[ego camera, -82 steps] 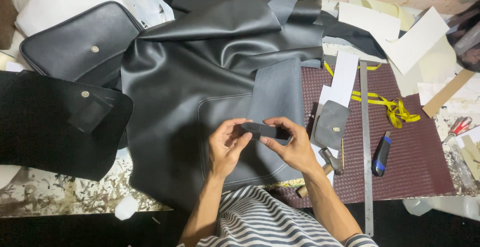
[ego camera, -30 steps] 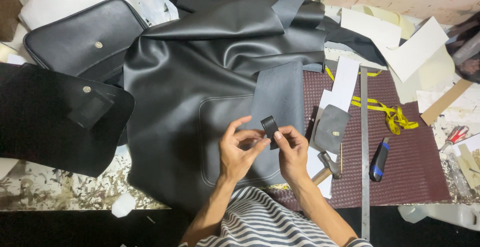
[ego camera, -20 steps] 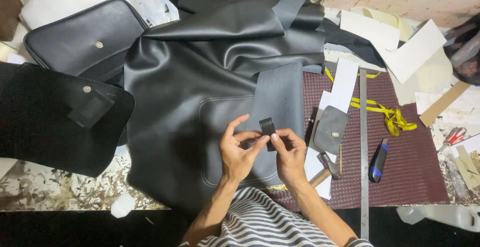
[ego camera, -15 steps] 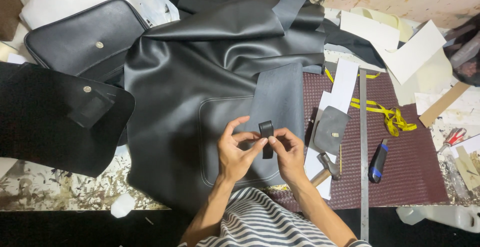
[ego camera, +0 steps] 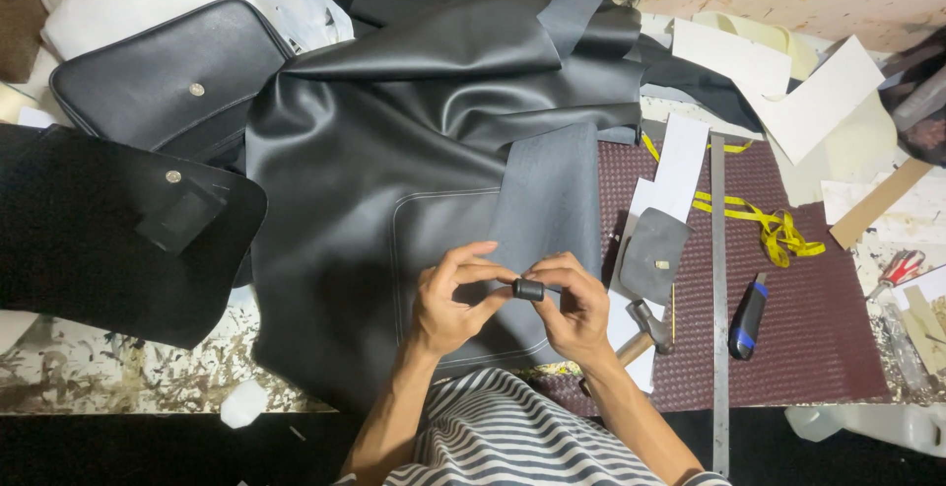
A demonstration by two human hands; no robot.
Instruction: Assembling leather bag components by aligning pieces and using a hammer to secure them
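Both hands meet over the middle of the desk (ego camera: 118, 397): the left hand (ego camera: 455, 299) and the right hand (ego camera: 574, 307) pinch a small black rolled piece of leather (ego camera: 528, 290) between their fingertips, one at each end, so each hand is clamped on it. The piece is held just above a large black leather sheet with pale stitching (ego camera: 394, 200), which lies spread and creased across the desk, with a grey rectangular leather strip (ego camera: 552, 200) on top of it. Left of the sheet lie 2 black leather bags, one a boxy pouch with a metal snap (ego camera: 168, 82), the other a flat flap piece with a snap (ego camera: 99, 230); both are shut, so their insides cannot be seen. To the right a maroon textured cutting mat (ego camera: 818, 338) carries a long steel ruler (ego camera: 718, 299), a blue and black utility knife (ego camera: 747, 316), a yellow measuring tape (ego camera: 769, 230), a small grey leather pocket piece (ego camera: 652, 254) and a hammer (ego camera: 645, 328).
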